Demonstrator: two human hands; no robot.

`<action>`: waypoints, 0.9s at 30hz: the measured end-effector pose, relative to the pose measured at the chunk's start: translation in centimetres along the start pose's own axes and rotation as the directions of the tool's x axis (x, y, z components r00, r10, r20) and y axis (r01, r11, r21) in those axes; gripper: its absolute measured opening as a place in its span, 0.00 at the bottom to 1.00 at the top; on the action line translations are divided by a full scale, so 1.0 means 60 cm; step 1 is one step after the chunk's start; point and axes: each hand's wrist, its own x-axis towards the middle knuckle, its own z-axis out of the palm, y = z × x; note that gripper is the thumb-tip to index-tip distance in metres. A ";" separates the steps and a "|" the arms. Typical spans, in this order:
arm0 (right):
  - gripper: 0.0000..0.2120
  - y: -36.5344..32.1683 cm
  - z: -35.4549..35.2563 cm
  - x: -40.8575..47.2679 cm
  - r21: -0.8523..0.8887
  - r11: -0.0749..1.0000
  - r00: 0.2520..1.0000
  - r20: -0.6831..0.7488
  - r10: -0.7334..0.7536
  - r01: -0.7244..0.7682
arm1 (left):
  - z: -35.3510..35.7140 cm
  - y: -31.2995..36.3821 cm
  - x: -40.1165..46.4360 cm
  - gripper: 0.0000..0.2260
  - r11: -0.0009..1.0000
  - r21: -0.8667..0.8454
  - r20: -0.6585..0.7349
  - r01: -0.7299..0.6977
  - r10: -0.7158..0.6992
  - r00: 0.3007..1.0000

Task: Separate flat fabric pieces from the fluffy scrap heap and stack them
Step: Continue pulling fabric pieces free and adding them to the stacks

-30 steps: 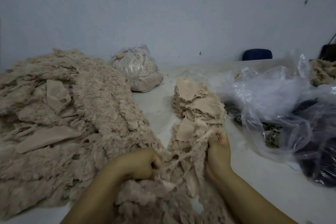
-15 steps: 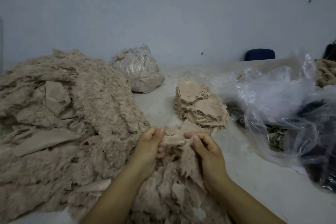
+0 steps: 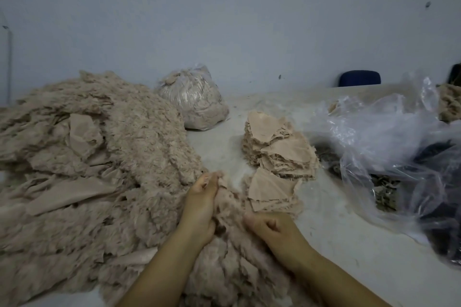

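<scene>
On the table (image 3: 349, 244), two hands are working one fluffy beige scrap heap (image 3: 99, 169): left hand (image 3: 200, 204) pinching fluff, right hand (image 3: 272, 232) curled loosely, beside two flat-piece stacks (image 3: 279, 147).

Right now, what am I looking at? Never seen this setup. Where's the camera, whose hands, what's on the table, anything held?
No machine here: a person works with bare hands. The single picture comes from a camera worn on their head, looking forward and down.

On the table lie a big fluffy scrap heap on the left, a stack of flat fabric pieces in the middle, and a few more flat pieces just in front of it. Behind sits a tied bag of scraps; on the right, loose clear plastic bags.

The left hand reaches into the fluff, fingers around a tuft. The right hand is curled at the heap's edge; whether it pinches anything is unclear.
</scene>
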 end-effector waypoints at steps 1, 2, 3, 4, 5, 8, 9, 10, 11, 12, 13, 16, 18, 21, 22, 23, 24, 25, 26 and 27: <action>0.17 -0.004 0.000 0.004 -0.092 0.996 0.994 -0.107 -0.021 0.012 | -0.001 -0.001 0.000 0.06 0.994 0.101 0.015 -0.051 0.050 0.999; 0.14 -0.011 0.001 0.007 -0.151 0.988 0.982 -0.185 -0.037 0.009 | -0.001 -0.002 -0.003 0.06 0.975 0.199 0.037 -0.098 0.092 0.995; 0.17 -0.016 0.002 0.013 -0.194 0.981 0.976 -0.214 -0.048 0.006 | 0.001 -0.005 -0.005 0.06 0.954 0.267 0.066 -0.137 0.124 0.990; 0.22 -0.021 0.004 0.021 -0.233 0.973 0.974 -0.219 -0.062 0.010 | 0.004 -0.007 -0.008 0.07 0.938 0.304 0.110 -0.164 0.137 0.984; 0.22 -0.024 0.005 0.030 -0.256 0.967 0.973 -0.219 -0.077 0.019 | 0.006 -0.010 -0.009 0.08 0.928 0.325 0.163 -0.183 0.135 0.977; 0.03 -0.034 -0.002 0.059 -0.175 0.985 0.931 -0.358 -0.071 0.007 | 0.007 -0.009 -0.014 0.14 0.919 0.369 0.215 -0.139 0.061 0.975; 0.05 -0.034 -0.009 0.068 -0.096 0.995 0.916 -0.400 -0.032 -0.007 | 0.003 -0.009 -0.013 0.15 0.920 0.377 0.215 -0.103 0.022 0.976; 0.07 -0.035 -0.017 0.075 -0.014 1.000 0.909 -0.416 0.013 -0.021 | 0.000 -0.009 -0.012 0.15 0.918 0.392 0.223 -0.064 -0.028 0.974; 0.09 -0.035 -0.023 0.082 0.069 0.997 0.906 -0.419 0.056 -0.030 | -0.002 -0.009 -0.012 0.14 0.918 0.395 0.232 -0.018 -0.081 0.969; 0.11 -0.036 -0.028 0.086 0.149 0.988 0.906 -0.412 0.098 -0.040 | 0.000 -0.009 -0.013 0.10 0.932 0.361 0.237 0.038 -0.132 0.963; 0.12 -0.035 -0.033 0.089 0.215 0.975 0.905 -0.402 0.137 -0.052 | 0.004 -0.010 -0.014 0.06 0.954 0.279 0.229 0.110 -0.177 0.957; 0.13 -0.023 -0.041 0.095 0.379 0.917 0.878 -0.389 0.278 -0.122 | 0.009 -0.009 -0.005 0.05 0.974 0.009 0.134 0.225 -0.224 0.965; 0.14 -0.015 -0.046 0.091 0.432 0.893 0.856 -0.409 0.316 -0.123 | 0.002 -0.009 0.002 0.03 0.983 0.021 0.101 0.182 -0.183 0.978; 0.13 -0.007 -0.053 0.080 0.515 0.851 0.847 -0.402 0.349 -0.107 | -0.016 -0.006 0.006 0.08 0.982 0.143 0.105 0.125 -0.141 0.985; 0.12 -0.006 -0.056 0.076 0.519 0.846 0.848 -0.391 0.358 -0.118 | -0.020 -0.004 0.010 0.10 0.979 0.164 0.105 0.120 -0.139 0.985; 0.12 -0.005 -0.060 0.071 0.505 0.853 0.856 -0.378 0.353 -0.129 | -0.023 -0.002 0.015 0.13 0.976 0.186 0.097 0.111 -0.130 0.987; 0.11 -0.005 -0.063 0.068 0.476 0.868 0.870 -0.361 0.336 -0.138 | -0.024 0.001 0.020 0.14 0.971 0.217 0.090 0.096 -0.118 0.989; 0.11 -0.006 -0.065 0.065 0.447 0.883 0.888 -0.335 0.315 -0.144 | -0.023 0.004 0.023 0.14 0.965 0.249 0.087 0.080 -0.105 0.991; 0.11 -0.009 -0.066 0.061 0.437 0.887 0.911 -0.291 0.293 -0.146 | -0.022 0.007 0.026 0.13 0.961 0.266 0.087 0.072 -0.098 0.991; 0.11 -0.013 -0.065 0.059 0.440 0.884 0.931 -0.234 0.279 -0.154 | -0.020 0.009 0.027 0.11 0.960 0.273 0.100 0.064 -0.094 0.990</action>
